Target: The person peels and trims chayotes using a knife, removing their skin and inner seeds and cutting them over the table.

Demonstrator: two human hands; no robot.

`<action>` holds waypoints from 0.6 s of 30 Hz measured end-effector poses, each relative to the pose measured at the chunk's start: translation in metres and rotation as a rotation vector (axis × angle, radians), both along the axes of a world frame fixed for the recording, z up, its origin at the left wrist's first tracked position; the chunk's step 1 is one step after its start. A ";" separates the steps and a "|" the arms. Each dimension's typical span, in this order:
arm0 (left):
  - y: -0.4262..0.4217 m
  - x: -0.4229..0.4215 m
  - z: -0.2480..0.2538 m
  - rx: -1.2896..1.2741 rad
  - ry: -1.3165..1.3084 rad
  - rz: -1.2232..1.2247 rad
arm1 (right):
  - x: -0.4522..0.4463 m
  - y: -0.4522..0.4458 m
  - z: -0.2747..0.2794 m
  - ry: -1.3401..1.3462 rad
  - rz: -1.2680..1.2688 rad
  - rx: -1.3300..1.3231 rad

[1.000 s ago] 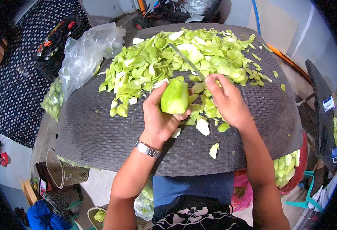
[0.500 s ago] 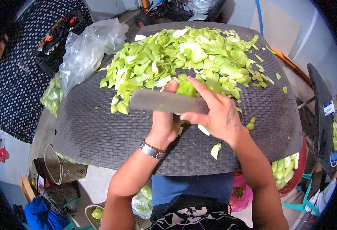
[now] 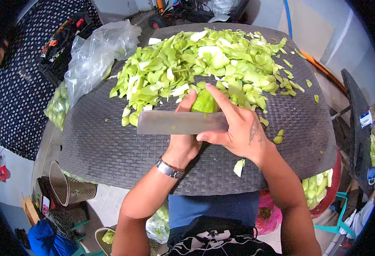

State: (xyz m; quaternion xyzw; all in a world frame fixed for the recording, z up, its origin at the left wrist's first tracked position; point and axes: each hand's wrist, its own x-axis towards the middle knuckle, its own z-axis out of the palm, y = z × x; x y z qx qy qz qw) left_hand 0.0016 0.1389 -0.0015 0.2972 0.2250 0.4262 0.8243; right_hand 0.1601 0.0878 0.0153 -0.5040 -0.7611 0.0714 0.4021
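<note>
A green chayote (image 3: 204,102) with a partly peeled look sits over the woven table, with my left hand (image 3: 184,144) closed around it from below and the left. My right hand (image 3: 244,131) grips a broad-bladed knife (image 3: 177,123), whose flat blade lies level across the front of the chayote and hides part of it and of my left fingers. The knife's handle is covered by my right hand. Just beyond both hands spreads a large heap of green peelings (image 3: 162,70), with pale pieces among them.
The dark woven table (image 3: 123,158) carries a clear plastic bag (image 3: 95,59) at its far left. Below the right edge stands a red basin (image 3: 336,183) of pale green pieces. A beige basket (image 3: 70,190) is on the floor at left, and a black chair (image 3: 360,132) at right.
The knife blade has moved a little toward me and left, and now lies more level. More of the chayote shows behind it. My left forearm has hardly moved.
</note>
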 end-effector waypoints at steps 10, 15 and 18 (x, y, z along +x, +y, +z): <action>0.001 0.002 -0.007 0.030 0.116 0.162 | 0.011 0.002 0.000 0.040 -0.033 -0.076; 0.004 -0.001 -0.004 0.035 -0.006 0.051 | 0.002 -0.001 0.002 0.020 -0.018 -0.090; 0.001 0.006 -0.005 0.035 0.108 0.268 | 0.010 0.007 -0.005 -0.027 -0.068 0.071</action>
